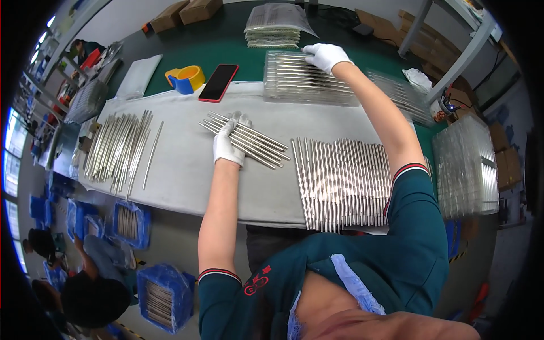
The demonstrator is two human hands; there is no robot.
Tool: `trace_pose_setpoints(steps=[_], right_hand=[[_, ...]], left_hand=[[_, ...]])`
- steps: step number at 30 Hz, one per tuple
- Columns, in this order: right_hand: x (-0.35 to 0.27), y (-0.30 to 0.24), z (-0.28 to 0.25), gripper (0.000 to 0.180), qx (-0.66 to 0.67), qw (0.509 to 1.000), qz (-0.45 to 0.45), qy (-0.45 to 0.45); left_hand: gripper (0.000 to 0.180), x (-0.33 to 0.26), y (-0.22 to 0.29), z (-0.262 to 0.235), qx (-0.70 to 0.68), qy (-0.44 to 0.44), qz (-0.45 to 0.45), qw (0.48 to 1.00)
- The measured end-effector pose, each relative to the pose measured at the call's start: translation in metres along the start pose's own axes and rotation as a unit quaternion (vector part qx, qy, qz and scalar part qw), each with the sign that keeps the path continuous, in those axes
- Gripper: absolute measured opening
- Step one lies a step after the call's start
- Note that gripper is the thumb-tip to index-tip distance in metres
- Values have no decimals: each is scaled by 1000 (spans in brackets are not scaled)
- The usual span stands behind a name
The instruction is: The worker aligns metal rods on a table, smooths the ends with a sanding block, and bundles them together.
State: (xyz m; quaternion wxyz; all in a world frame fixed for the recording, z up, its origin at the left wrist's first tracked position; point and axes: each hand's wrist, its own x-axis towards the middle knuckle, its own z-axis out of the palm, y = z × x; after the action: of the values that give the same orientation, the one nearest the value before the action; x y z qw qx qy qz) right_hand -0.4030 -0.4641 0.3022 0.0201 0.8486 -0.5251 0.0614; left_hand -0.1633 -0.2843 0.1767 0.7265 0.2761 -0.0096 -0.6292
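My left hand [229, 141], in a white glove, is closed round a small bundle of metal rods [258, 143] above the grey cloth. My right hand [327, 57], also gloved, reaches to the far side, over a clear plastic tray [340, 97] that holds a row of rods. Its fingers are bent at the tray's far edge; whether they pinch a rod there is too small to make out. A neat row of rods [340, 181] lies side by side at the right front. Looser rods [119, 150] are heaped at the left, with a single rod [153, 156] beside them.
Behind the cloth lie a red-edged phone [219, 83] and a yellow and blue tape dispenser [186, 79]. Stacked trays [275, 28] stand at the back, and more trays [466, 164] at the right. Blue-lined bins of rods [164, 297] and other people [93, 297] are at the lower left.
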Motion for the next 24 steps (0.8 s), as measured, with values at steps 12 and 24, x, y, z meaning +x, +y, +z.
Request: trace_pose_setpoints(steps=[12, 24], right_hand=[[-286, -15, -100, 47, 7, 988, -123, 97], [-482, 129, -130, 42, -104, 875, 448, 152]], left_hand=[[28, 20, 8, -17, -8, -27, -11, 1000], [35, 14, 19, -19, 83, -32, 4, 996]])
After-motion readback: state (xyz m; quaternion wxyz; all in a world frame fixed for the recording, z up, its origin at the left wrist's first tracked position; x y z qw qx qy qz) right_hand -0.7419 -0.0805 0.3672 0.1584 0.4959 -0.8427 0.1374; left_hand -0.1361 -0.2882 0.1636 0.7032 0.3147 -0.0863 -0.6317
